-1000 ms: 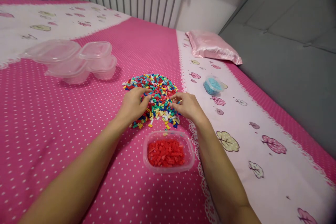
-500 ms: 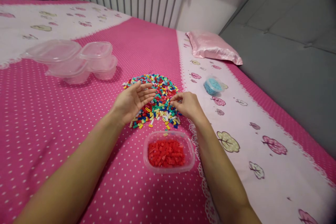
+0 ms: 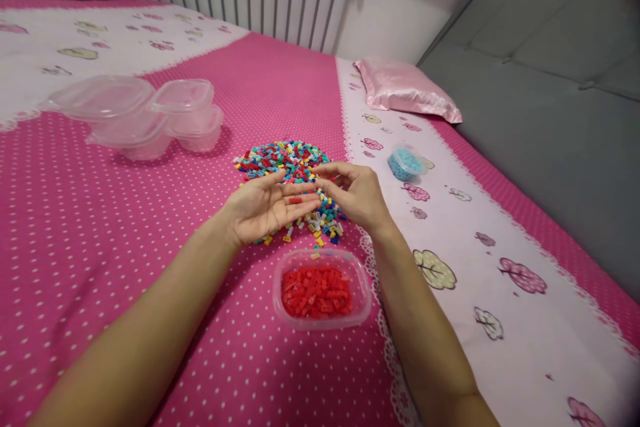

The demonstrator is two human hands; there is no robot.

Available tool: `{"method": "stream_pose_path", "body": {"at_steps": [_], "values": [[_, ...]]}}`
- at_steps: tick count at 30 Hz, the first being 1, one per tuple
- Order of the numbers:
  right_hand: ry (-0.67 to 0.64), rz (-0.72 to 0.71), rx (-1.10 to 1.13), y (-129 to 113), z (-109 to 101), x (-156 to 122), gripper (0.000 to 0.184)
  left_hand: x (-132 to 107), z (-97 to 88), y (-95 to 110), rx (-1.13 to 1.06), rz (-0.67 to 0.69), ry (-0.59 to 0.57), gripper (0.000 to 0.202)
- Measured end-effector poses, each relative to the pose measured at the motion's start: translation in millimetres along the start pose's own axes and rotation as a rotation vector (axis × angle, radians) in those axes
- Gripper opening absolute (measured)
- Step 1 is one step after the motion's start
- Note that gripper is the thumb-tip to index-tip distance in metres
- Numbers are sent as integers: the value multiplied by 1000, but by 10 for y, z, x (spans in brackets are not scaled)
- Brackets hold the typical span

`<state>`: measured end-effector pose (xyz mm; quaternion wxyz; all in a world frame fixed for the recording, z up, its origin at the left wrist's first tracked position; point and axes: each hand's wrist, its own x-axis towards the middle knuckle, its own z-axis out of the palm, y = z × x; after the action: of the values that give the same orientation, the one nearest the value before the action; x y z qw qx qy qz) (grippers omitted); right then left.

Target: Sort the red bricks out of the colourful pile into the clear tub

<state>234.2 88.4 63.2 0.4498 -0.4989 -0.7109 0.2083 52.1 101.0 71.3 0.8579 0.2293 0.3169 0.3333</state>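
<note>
Left palm turned up with a red piece on it; right hand lifted to meet it.

At far left a stack of clear tubs [image 3: 145, 113] sits well apart, with bare dotted bedspread [image 3: 75, 227] between it and the arms. The left hand [image 3: 265, 208], face-down on the heap a second ago, now lies palm-up with its fingers released flat. A red piece [image 3: 296, 200] rests on them, ungripped, above the near edge of the mixed brick pile [image 3: 280, 157]. The right hand [image 3: 356, 195] has risen off the pile to the left fingertips, its fingers drawn together. I cannot tell whether they pinch a piece. This reads as red ones being gathered in the palm, with the tub of red pieces [image 3: 368, 293] just below both wrists. Further right a small tub of blue pieces [image 3: 406, 165] stands clear, then open sheet runs up to the grey sofa [image 3: 540, 113].
</note>
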Motion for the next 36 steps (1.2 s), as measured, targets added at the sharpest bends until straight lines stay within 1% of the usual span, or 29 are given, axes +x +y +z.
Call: {"method": "stream_pose_path", "body": {"at_steps": [3, 6, 11, 16, 18, 21, 25, 27, 32, 36], "values": [[71, 80, -53, 113, 0, 18, 20, -23, 25, 30, -32, 38, 60, 51], [59, 158, -171, 206, 24, 26, 19, -38, 16, 71, -38, 82, 99, 51], [-82, 206, -379, 259, 113, 14, 20, -30, -33, 108, -58, 153, 150, 48], [-211, 108, -500, 275, 178, 7, 22, -23, -33, 103, -70, 162, 194, 46], [-234, 112, -521, 280, 185, 7, 24, -24, -26, 101, -71, 159, 200, 46], [-257, 161, -535, 285, 181, 5, 27, -24, -25, 103, -66, 155, 208, 44], [-262, 145, -546, 295, 177, 1, 30, -22, -40, 106, -65, 147, 205, 42], [-245, 151, -554, 301, 182, 0, 28, -21, -42, 106, -73, 145, 204, 42], [-208, 222, -581, 297, 189, 0, 15, -27, -22, 105, -80, 143, 211, 43], [-204, 239, -526, 267, 157, 4, 13, -34, -17, 100, -67, 154, 218, 45]]}}
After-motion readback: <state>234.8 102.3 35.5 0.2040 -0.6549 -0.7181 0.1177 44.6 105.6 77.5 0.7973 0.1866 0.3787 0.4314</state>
